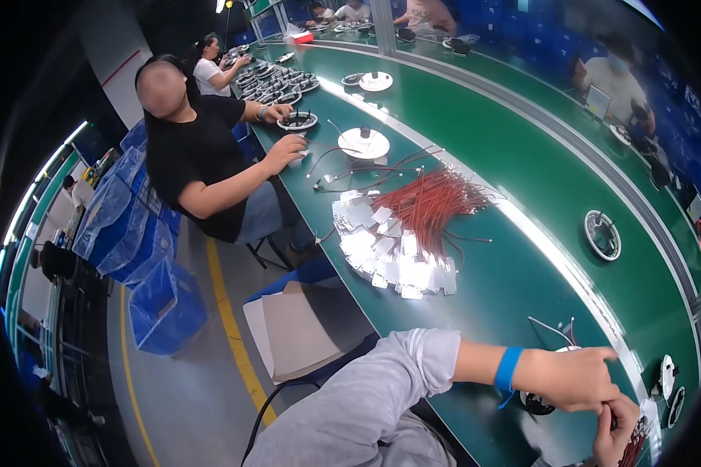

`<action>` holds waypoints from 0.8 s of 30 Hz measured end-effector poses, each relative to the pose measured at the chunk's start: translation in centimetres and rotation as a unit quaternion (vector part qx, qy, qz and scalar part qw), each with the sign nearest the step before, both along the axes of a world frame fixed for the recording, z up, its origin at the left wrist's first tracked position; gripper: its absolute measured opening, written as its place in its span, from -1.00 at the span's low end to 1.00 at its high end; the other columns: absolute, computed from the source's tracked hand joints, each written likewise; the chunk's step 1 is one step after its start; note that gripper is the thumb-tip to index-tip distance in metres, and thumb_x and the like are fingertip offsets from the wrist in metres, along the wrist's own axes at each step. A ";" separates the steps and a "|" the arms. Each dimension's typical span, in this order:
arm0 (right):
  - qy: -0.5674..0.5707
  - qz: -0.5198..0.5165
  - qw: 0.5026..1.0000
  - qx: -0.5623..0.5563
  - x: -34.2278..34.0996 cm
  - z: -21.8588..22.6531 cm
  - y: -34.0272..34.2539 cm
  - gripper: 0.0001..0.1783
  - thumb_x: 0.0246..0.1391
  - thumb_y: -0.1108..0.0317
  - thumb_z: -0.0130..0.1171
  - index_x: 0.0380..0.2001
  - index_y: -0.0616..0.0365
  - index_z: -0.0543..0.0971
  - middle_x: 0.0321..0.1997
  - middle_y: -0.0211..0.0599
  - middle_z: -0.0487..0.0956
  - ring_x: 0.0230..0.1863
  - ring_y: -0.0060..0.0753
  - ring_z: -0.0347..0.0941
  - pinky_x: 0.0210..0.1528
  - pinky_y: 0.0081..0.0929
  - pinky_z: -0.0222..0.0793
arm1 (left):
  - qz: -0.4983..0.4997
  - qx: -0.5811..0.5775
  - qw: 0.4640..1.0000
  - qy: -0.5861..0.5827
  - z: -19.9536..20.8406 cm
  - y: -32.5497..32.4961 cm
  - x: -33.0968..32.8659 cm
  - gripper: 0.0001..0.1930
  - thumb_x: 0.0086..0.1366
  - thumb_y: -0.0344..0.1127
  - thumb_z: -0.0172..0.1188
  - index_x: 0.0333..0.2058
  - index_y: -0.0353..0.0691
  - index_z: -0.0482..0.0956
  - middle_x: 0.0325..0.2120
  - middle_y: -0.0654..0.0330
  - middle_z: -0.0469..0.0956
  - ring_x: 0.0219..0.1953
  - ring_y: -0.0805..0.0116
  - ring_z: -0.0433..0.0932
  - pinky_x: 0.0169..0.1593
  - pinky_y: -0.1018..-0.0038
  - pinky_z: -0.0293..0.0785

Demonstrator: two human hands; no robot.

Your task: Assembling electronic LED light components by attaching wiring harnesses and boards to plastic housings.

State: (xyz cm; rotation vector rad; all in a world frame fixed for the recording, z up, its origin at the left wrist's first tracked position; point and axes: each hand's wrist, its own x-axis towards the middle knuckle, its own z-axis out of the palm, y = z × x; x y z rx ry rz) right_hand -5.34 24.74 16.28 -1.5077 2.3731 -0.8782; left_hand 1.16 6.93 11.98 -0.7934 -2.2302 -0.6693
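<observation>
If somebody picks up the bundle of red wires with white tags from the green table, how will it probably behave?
The bundle of red wires would probably droop, since the strands are thin and already curve. It looks light. The loosely fanned white tags may tangle or slide apart.

Wire bundle [432, 198] on table [522, 265], tags [389, 253] left of it, ring [602, 234] right

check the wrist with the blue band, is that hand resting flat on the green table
No, the left hand with the blue wristband is raised and pinching something small together with the right hand, above the green table.
</observation>
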 end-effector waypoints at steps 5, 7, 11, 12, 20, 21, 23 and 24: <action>0.030 -0.015 0.999 0.025 -0.9 1.2 2.0 -0.93 -0.08 0.58 -0.04 -0.51 0.34 0.44 -0.64 -0.29 0.36 -0.60 -0.51 0.23 -0.54 -0.61 0.13 | -0.030 0.099 0.992 -0.076 0.8 -2.6 0.1 -0.82 -0.07 -0.25 0.12 -0.66 -0.24 0.47 -0.80 0.13 0.38 -0.65 0.12 0.38 -0.62 0.33 0.25; 0.031 -0.006 0.999 0.036 -1.5 1.7 2.5 -0.91 -0.07 0.56 -0.05 -0.50 0.34 0.45 -0.63 -0.29 0.38 -0.59 -0.51 0.24 -0.54 -0.63 0.14 | -0.026 0.105 0.988 -0.107 1.3 -4.1 0.5 -0.85 -0.08 -0.29 0.12 -0.67 -0.23 0.48 -0.77 0.14 0.40 -0.62 0.14 0.40 -0.57 0.33 0.29; 0.047 -0.016 0.995 0.086 -2.6 0.9 3.6 -0.88 -0.04 0.50 -0.05 -0.44 0.27 0.47 -0.58 -0.20 0.44 -0.61 -0.38 0.33 -0.56 -0.56 0.22 | -0.015 0.106 0.985 -0.136 1.7 -5.5 0.8 -0.90 -0.08 -0.36 0.10 -0.66 -0.25 0.50 -0.71 0.12 0.44 -0.60 0.16 0.42 -0.54 0.33 0.32; 0.065 -0.033 0.995 0.068 -2.7 -0.2 3.7 -0.87 -0.08 0.54 -0.05 -0.39 0.25 0.44 -0.45 -0.21 0.40 -0.45 -0.38 0.29 -0.39 -0.58 0.19 | 0.007 0.099 0.988 -0.122 1.5 -5.3 0.8 -0.90 -0.08 -0.38 0.09 -0.67 -0.26 0.49 -0.72 0.11 0.43 -0.60 0.14 0.42 -0.54 0.33 0.32; -0.115 -0.043 0.989 -0.084 -0.1 -3.7 -1.6 -0.89 -0.13 0.59 -0.04 -0.43 0.30 0.40 -0.47 -0.35 0.33 -0.52 -0.59 0.24 -0.48 -0.70 0.13 | 0.008 0.077 0.990 -0.121 0.1 -1.5 0.2 -0.87 -0.11 -0.37 0.10 -0.68 -0.28 0.39 -0.75 0.07 0.40 -0.64 0.07 0.41 -0.57 0.32 0.31; -0.053 -0.083 0.985 -0.139 0.0 -4.0 -1.4 -0.94 -0.18 0.58 0.01 -0.52 0.32 0.42 -0.59 -0.36 0.33 -0.59 -0.55 0.22 -0.55 -0.64 0.10 | -0.002 0.077 0.989 -0.124 0.0 -1.7 -0.1 -0.87 -0.11 -0.37 0.10 -0.68 -0.28 0.39 -0.75 0.07 0.40 -0.64 0.07 0.41 -0.57 0.32 0.31; -0.005 -0.130 0.974 -0.186 -0.3 -4.4 -0.9 -0.95 -0.16 0.58 -0.01 -0.53 0.33 0.44 -0.56 -0.29 0.39 -0.49 -0.46 0.24 -0.37 -0.62 0.13 | 0.001 0.161 0.982 -0.095 0.4 -2.5 -0.1 -0.89 -0.09 -0.36 0.10 -0.60 -0.25 0.39 -0.73 0.09 0.41 -0.64 0.09 0.42 -0.57 0.33 0.31; -0.010 -0.144 0.970 -0.196 -0.3 -4.0 -0.7 -0.94 -0.17 0.58 0.00 -0.54 0.33 0.45 -0.57 -0.28 0.40 -0.52 -0.47 0.25 -0.38 -0.61 0.14 | -0.017 0.165 0.981 -0.103 0.2 -2.6 -1.0 -0.89 -0.08 -0.35 0.11 -0.58 -0.24 0.39 -0.72 0.10 0.41 -0.63 0.10 0.42 -0.57 0.33 0.32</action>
